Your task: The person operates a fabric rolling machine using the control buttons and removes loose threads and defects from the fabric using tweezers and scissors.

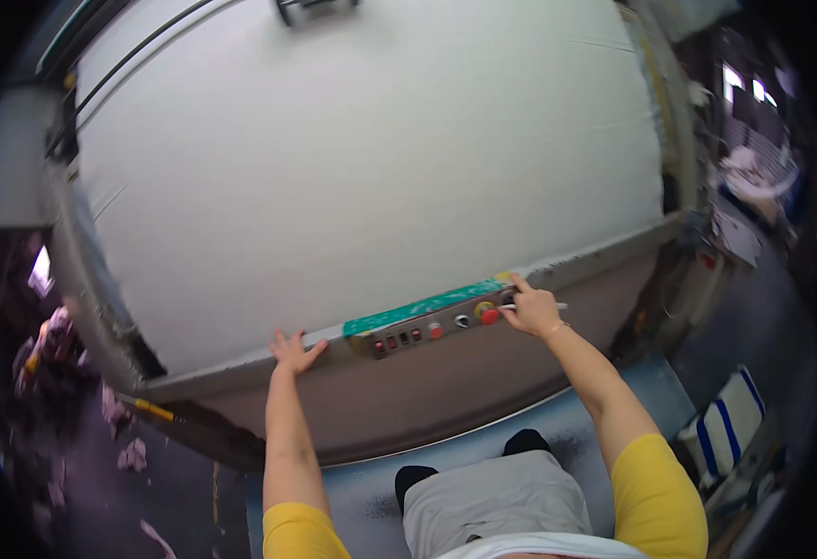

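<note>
A wide machine bed covered with white cloth (362,177) fills the view ahead of me. Along its front edge runs a control panel (404,339) with small switches, a red button (489,317) and a green strip (427,306) on top. My left hand (295,352) rests on the front rail, left of the panel, with its fingers spread. At the panel's right end is my right hand (531,309), its index finger stretched out onto the panel's edge. A thin white stick-like item (560,306) is held in it.
A dark fixture (315,9) stands over the cloth at the top. Pink scraps (132,455) lie on the floor at the left. A blue-striped white object (727,425) is at the lower right. My feet are on a bluish platform (362,503).
</note>
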A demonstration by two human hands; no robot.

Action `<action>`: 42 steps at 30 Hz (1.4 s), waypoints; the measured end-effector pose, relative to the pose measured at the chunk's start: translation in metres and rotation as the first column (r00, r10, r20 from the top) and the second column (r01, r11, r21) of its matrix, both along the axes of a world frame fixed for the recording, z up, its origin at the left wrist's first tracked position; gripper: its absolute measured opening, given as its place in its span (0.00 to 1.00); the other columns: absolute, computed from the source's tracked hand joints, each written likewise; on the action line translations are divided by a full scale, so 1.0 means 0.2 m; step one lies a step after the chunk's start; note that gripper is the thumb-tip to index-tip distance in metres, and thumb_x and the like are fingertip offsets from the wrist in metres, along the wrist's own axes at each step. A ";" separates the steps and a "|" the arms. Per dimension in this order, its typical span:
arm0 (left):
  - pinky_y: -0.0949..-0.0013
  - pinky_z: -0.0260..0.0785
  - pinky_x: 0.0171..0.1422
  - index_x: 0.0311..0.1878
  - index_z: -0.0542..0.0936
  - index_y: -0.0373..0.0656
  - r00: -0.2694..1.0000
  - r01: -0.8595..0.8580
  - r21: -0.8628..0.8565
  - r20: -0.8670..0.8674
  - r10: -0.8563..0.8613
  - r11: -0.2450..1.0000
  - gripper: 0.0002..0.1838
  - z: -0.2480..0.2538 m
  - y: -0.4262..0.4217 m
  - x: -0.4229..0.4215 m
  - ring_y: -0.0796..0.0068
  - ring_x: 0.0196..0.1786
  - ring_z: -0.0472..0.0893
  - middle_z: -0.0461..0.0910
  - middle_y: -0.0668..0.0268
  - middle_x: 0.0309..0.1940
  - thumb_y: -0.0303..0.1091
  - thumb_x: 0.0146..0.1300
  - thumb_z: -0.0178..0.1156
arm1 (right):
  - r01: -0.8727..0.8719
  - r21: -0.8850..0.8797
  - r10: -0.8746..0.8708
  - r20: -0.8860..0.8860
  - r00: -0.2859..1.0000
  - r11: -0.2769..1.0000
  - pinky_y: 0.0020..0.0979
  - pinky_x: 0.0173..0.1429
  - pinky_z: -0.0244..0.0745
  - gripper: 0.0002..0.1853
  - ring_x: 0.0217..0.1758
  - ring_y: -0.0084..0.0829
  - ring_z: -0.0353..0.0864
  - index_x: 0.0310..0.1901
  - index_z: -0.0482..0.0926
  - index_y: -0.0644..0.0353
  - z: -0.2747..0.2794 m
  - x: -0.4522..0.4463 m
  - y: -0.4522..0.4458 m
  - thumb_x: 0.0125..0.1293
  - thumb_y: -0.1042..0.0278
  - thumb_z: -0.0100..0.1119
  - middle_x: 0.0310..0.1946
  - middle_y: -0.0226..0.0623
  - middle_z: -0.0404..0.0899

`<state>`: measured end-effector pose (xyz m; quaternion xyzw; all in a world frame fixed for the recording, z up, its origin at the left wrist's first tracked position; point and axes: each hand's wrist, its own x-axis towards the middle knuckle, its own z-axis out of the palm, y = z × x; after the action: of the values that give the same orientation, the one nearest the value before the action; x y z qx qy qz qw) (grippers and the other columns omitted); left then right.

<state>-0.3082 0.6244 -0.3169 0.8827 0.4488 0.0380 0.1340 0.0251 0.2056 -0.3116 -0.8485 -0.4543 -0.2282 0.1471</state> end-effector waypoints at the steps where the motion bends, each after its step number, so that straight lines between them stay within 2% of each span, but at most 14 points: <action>1: 0.38 0.21 0.78 0.74 0.62 0.54 1.000 0.007 -0.014 0.000 -0.007 1.000 0.55 -0.01 0.01 -0.01 0.34 0.77 0.25 0.32 0.33 0.75 0.83 0.49 0.50 | -0.017 0.029 0.017 0.003 1.000 0.999 0.40 0.36 0.80 0.19 0.28 0.44 0.85 0.24 0.83 0.62 0.00 0.00 -0.01 0.57 0.51 0.65 0.64 0.42 0.72; 3: 0.37 0.22 0.77 0.73 0.62 0.56 0.999 0.002 -0.020 0.040 -0.001 1.000 0.55 -0.01 0.00 -0.02 0.33 0.77 0.26 0.32 0.34 0.75 0.83 0.48 0.52 | 0.009 0.009 -0.009 -0.011 1.000 1.000 0.40 0.37 0.81 0.19 0.29 0.44 0.85 0.24 0.82 0.63 -0.02 0.01 -0.01 0.57 0.51 0.64 0.64 0.43 0.73; 8: 0.36 0.27 0.77 0.72 0.63 0.59 0.999 0.029 -0.034 0.017 -0.028 0.999 0.53 0.00 0.02 -0.01 0.29 0.76 0.26 0.29 0.37 0.76 0.81 0.47 0.56 | 0.042 0.046 -0.041 -0.020 0.999 0.998 0.41 0.37 0.81 0.19 0.29 0.44 0.85 0.24 0.81 0.64 -0.05 0.04 -0.01 0.56 0.52 0.65 0.64 0.44 0.73; 10: 0.35 0.31 0.77 0.72 0.63 0.60 0.999 -0.022 -0.074 0.044 0.025 0.997 0.53 0.00 0.00 -0.02 0.28 0.76 0.27 0.27 0.40 0.77 0.80 0.47 0.58 | -0.002 0.045 0.003 -0.011 1.000 0.999 0.41 0.37 0.81 0.20 0.28 0.45 0.85 0.24 0.82 0.64 -0.07 0.04 -0.01 0.55 0.51 0.65 0.64 0.45 0.72; 23: 0.34 0.32 0.77 0.71 0.65 0.58 0.998 -0.047 -0.030 0.045 0.048 0.998 0.53 -0.02 0.04 -0.02 0.28 0.76 0.28 0.28 0.41 0.77 0.80 0.46 0.59 | -0.032 0.048 0.034 -0.043 0.998 0.998 0.40 0.36 0.81 0.21 0.28 0.45 0.85 0.25 0.83 0.64 -0.05 0.03 -0.04 0.57 0.50 0.63 0.66 0.45 0.70; 27: 0.35 0.34 0.77 0.71 0.65 0.56 0.997 -0.074 -0.035 0.033 0.075 0.997 0.53 -0.01 0.00 -0.01 0.28 0.76 0.29 0.29 0.41 0.77 0.79 0.46 0.59 | -0.059 0.022 0.061 -0.076 0.995 0.998 0.41 0.39 0.82 0.19 0.30 0.46 0.86 0.28 0.84 0.64 -0.05 0.05 -0.05 0.56 0.52 0.63 0.66 0.48 0.69; 32: 0.38 0.37 0.78 0.71 0.66 0.54 0.997 -0.058 -0.024 0.055 0.059 0.998 0.53 -0.01 0.00 -0.02 0.28 0.76 0.32 0.31 0.41 0.77 0.79 0.46 0.60 | -0.057 0.055 0.061 -0.059 0.996 0.997 0.41 0.37 0.81 0.20 0.28 0.45 0.85 0.23 0.81 0.64 -0.06 0.04 -0.04 0.57 0.53 0.64 0.66 0.46 0.69; 36: 0.38 0.35 0.78 0.70 0.66 0.54 0.996 -0.060 -0.001 0.065 0.060 0.998 0.54 -0.01 -0.02 -0.01 0.27 0.76 0.34 0.33 0.39 0.77 0.80 0.45 0.60 | -0.056 0.066 0.060 -0.060 0.996 0.996 0.42 0.37 0.81 0.18 0.28 0.45 0.85 0.24 0.81 0.64 -0.06 0.05 -0.03 0.57 0.54 0.64 0.65 0.45 0.70; 40: 0.39 0.31 0.78 0.70 0.68 0.54 0.996 -0.052 0.013 0.068 0.051 0.999 0.54 -0.01 -0.02 -0.01 0.31 0.77 0.31 0.34 0.35 0.76 0.81 0.45 0.59 | -0.094 0.081 0.100 -0.081 0.992 0.992 0.42 0.37 0.80 0.16 0.28 0.45 0.85 0.24 0.82 0.64 -0.07 0.03 -0.03 0.56 0.56 0.64 0.65 0.45 0.71; 42: 0.39 0.28 0.78 0.71 0.67 0.54 0.999 -0.027 0.024 0.047 0.026 0.999 0.55 -0.01 -0.02 -0.01 0.32 0.78 0.30 0.35 0.33 0.75 0.82 0.45 0.57 | -0.038 0.076 0.042 -0.061 0.997 0.996 0.42 0.37 0.81 0.15 0.28 0.45 0.85 0.25 0.83 0.64 -0.07 0.05 -0.01 0.54 0.57 0.64 0.66 0.46 0.69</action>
<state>-0.3095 0.6200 -0.3190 0.8770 0.4569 0.0659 0.1331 0.0348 0.2037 -0.3257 -0.8398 -0.4576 -0.2154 0.1972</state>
